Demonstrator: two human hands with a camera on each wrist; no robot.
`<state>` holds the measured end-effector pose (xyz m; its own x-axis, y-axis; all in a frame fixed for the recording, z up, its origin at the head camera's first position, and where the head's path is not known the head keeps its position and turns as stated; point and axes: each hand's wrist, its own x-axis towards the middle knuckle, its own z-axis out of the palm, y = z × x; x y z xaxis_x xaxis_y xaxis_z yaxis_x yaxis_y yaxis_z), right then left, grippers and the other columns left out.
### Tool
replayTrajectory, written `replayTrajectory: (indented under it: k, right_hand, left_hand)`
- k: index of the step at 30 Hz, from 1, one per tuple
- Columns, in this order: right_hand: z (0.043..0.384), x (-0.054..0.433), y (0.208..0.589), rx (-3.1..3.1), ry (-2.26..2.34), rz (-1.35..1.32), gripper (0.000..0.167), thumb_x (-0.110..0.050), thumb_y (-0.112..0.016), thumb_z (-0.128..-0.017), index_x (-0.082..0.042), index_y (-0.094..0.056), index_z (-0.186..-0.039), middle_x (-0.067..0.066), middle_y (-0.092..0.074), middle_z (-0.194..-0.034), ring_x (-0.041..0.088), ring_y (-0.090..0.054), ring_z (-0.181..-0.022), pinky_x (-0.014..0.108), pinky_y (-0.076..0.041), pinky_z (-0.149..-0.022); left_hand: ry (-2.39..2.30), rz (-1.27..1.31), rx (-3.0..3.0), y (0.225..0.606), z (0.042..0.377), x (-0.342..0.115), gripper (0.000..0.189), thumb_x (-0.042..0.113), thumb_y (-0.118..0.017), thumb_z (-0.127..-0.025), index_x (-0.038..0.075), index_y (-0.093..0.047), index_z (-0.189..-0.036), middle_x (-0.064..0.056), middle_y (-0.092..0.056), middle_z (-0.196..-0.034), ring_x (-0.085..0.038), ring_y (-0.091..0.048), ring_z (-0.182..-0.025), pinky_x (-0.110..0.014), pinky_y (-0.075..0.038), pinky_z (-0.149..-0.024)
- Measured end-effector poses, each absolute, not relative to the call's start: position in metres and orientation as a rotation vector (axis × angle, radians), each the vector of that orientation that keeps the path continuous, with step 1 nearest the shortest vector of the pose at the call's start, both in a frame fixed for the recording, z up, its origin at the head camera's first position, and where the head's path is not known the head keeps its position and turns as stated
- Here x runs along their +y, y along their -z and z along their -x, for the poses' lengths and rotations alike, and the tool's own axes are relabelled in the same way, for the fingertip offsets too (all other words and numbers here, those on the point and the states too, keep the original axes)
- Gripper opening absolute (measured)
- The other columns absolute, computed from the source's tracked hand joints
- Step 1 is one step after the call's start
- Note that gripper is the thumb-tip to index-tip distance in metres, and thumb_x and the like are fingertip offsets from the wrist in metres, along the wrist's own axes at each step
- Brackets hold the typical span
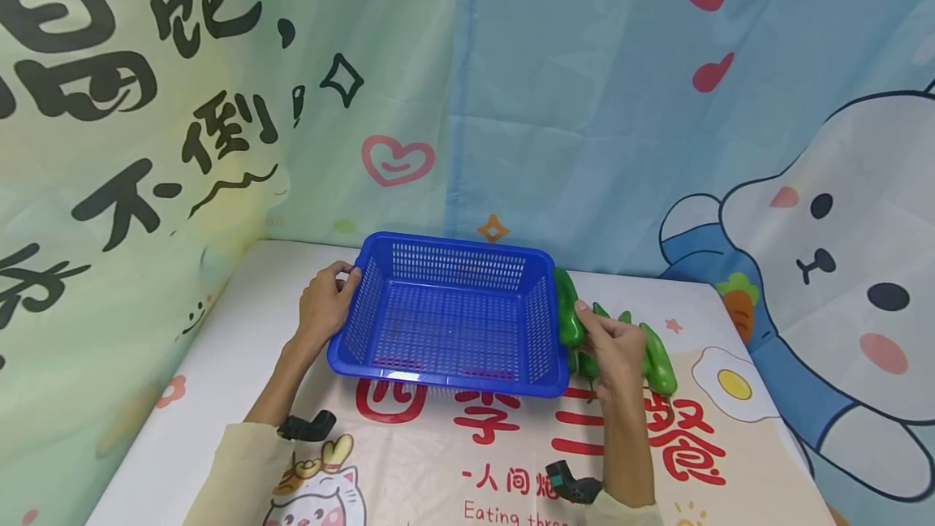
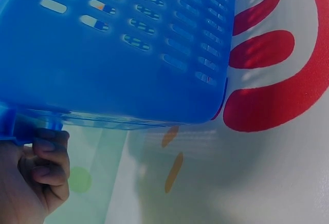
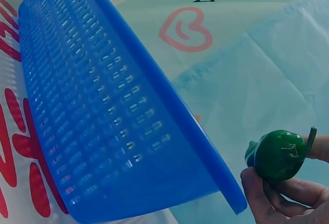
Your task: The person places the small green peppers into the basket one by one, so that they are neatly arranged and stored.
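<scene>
Right wrist, glossy green pepper (image 3: 280,154), thin stem (image 3: 311,138), tip unclear

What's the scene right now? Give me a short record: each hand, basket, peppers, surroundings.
Left hand: grips the left end of the blue basket
Right hand: holds a green pepper
Held pepper position: beside the basket's right rim, outside it
Basket: open side up, slatted walls
Other peppers: on the table, right of the basket; partly hidden by the right hand, count unclear
Backdrop: printed cloth behind the table
</scene>
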<state>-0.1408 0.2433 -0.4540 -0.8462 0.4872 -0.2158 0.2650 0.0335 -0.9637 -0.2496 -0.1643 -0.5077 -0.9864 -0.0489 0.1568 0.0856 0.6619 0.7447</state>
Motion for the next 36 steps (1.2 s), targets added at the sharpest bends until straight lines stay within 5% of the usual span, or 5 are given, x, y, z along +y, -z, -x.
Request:
replayTrajectory:
  k: [10,18,26,36]
  right_hand:
    - [0.141,0.237,0.451,-2.134,-1.934,0.758,0.073,-0.052,-0.077,-0.1,0.007,-0.067,-0.142,-0.008,-0.077,-0.095,0.001,-0.072,-0.08,0.015,-0.056,-0.079]
    - [0.142,0.231,0.449,-2.151,-1.947,0.781,0.071,-0.053,-0.077,-0.099,0.004,-0.069,-0.141,-0.003,-0.079,-0.1,0.004,-0.074,-0.082,0.038,-0.052,-0.105]
    - [0.144,0.227,0.452,-2.129,-1.969,0.726,0.066,-0.046,-0.077,-0.101,0.01,-0.07,-0.136,-0.007,-0.078,-0.089,0.004,-0.074,-0.078,0.016,-0.057,-0.082]
    - [0.145,0.222,0.453,-2.116,-1.979,0.732,0.065,-0.044,-0.078,-0.101,0.01,-0.07,-0.136,0.009,-0.084,-0.107,0.004,-0.077,-0.08,0.016,-0.058,-0.079]
  left_hand:
    - [1.236,0.03,-2.719,0.504,0.248,-0.165,0.042,0.03,-0.053,-0.115,-0.006,-0.066,-0.132,-0.025,-0.077,-0.089,-0.024,-0.065,-0.064,-0.031,-0.041,-0.056]
    - [1.231,0.03,-2.711,0.506,0.249,-0.165,0.041,0.029,-0.054,-0.115,-0.006,-0.067,-0.131,-0.023,-0.076,-0.086,-0.022,-0.062,-0.062,-0.031,-0.04,-0.055]
    - [1.235,0.028,-2.719,0.507,0.248,-0.165,0.042,0.03,-0.053,-0.115,-0.006,-0.066,-0.132,-0.026,-0.077,-0.091,-0.025,-0.066,-0.063,-0.031,-0.042,-0.056]
    - [1.22,0.031,-2.711,0.509,0.251,-0.164,0.042,0.03,-0.055,-0.114,-0.006,-0.067,-0.131,-0.023,-0.076,-0.085,-0.022,-0.063,-0.061,-0.031,-0.041,-0.055]
